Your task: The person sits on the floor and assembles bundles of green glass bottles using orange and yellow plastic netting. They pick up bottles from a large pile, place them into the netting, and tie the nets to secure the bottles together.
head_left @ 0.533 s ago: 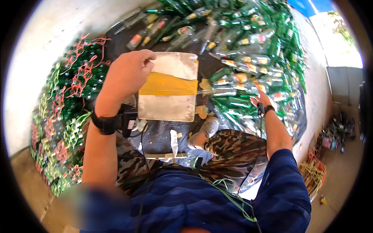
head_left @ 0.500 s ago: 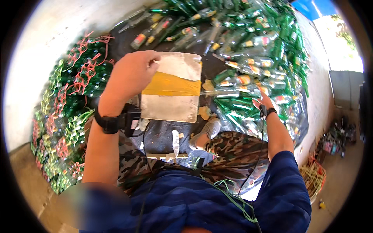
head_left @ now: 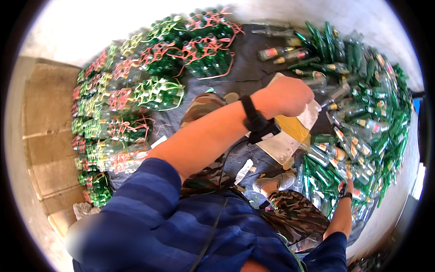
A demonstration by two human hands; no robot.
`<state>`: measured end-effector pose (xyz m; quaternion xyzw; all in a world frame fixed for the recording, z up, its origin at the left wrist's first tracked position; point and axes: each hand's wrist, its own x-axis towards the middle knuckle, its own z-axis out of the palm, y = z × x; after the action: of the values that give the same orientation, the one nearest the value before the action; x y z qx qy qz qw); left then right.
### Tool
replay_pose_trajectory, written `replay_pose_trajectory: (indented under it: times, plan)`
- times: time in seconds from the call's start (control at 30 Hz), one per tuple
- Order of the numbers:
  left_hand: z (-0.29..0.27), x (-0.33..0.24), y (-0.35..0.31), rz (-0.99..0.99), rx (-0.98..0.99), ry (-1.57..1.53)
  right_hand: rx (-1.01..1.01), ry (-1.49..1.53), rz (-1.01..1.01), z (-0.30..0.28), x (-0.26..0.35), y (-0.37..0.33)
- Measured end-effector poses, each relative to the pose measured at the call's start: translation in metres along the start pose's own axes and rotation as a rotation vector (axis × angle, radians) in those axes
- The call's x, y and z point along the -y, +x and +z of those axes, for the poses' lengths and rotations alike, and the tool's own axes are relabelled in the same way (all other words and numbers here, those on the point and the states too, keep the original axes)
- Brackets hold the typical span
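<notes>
My left hand [head_left: 290, 97] is closed, its back facing up, over a worn whitish board with a yellow band [head_left: 294, 128]. The curled fingers are hidden beneath it, so whatever they hold cannot be made out. To the right, my right hand [head_left: 347, 187] reaches low into a heap of loose glass bottles [head_left: 362, 122], mostly green and clear, some with coloured labels. Its fingers look stretched out against the bottles, and no bottle is lifted. Both wrists wear black straps.
Rows of bottles bundled with red and yellow-green netting [head_left: 158, 93] stand at the left, along the wall. Brown cardboard [head_left: 52, 131] lies beyond them. Dark sheeting [head_left: 251, 56] covers the floor, with a white scrap [head_left: 244, 171] near my shoe [head_left: 283, 181].
My view has swung left, so the board and the loose bottles appear farther right and more bundles show. My left hand stays over the board; my right hand remains among the bottles.
</notes>
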<state>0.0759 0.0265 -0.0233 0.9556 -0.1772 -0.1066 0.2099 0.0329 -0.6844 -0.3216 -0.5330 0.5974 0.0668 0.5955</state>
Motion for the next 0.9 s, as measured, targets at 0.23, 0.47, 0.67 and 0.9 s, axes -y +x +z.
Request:
replay_pose_trajectory:
  times: [0.23,0.47,0.67,0.9]
  plan:
    - [0.005,0.006,-0.007,0.057,-0.084,0.028,0.185,-0.029,-0.118,-0.030,0.015,0.003]
    - [0.001,0.001,-0.006,0.065,-0.037,0.036,0.060,-0.019,-0.013,-0.066,0.053,-0.016]
    - [0.005,0.004,0.001,0.116,-0.103,0.011,0.142,0.118,-0.130,-0.094,0.073,-0.069]
    - [-0.002,0.004,0.001,0.130,-0.323,0.011,0.153,-0.072,-0.536,-0.093,0.095,-0.157]
